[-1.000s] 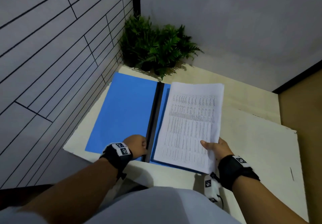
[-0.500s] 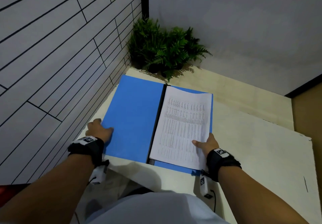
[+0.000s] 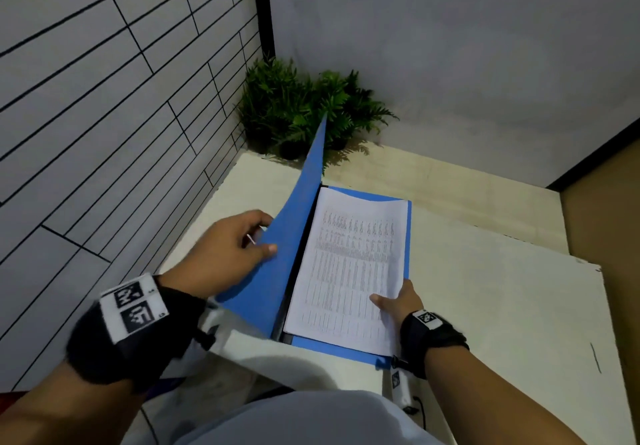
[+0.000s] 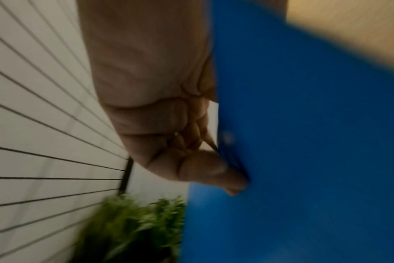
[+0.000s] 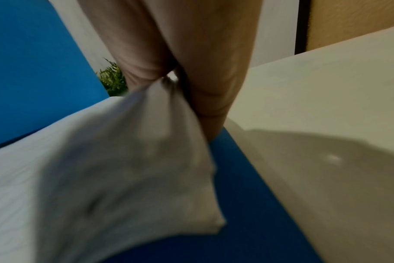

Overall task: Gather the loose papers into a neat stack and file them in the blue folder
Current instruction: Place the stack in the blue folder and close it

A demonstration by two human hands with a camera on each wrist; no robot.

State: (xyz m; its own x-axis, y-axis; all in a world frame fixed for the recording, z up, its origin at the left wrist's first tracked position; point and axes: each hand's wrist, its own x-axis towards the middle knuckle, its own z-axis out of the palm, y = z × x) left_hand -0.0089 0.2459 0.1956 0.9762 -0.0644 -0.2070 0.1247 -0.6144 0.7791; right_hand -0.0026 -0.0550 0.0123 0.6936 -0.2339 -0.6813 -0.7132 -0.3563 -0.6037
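Note:
The blue folder (image 3: 287, 247) lies on the white table (image 3: 485, 288). Its left cover is raised and curved, standing nearly upright over the black spine. My left hand (image 3: 263, 236) pinches that cover's outer edge, thumb on the inner face; the left wrist view shows the same left hand (image 4: 214, 160) pinching the blue folder (image 4: 304, 142). A stack of printed papers (image 3: 349, 264) lies on the folder's right half. My right hand (image 3: 391, 301) pinches the stack's lower right corner, and the right wrist view shows the papers (image 5: 124, 160) bunched between thumb and fingers of the right hand (image 5: 175, 83).
A green fern-like plant (image 3: 304, 108) stands in the back corner, just behind the raised cover. A panelled wall (image 3: 104, 98) runs along the table's left side. Bare tabletop spreads to the right of the folder.
My left hand has lifted the folder's left cover from flat on the table up and toward the right. The papers have settled onto the right half, with my right hand still at their corner.

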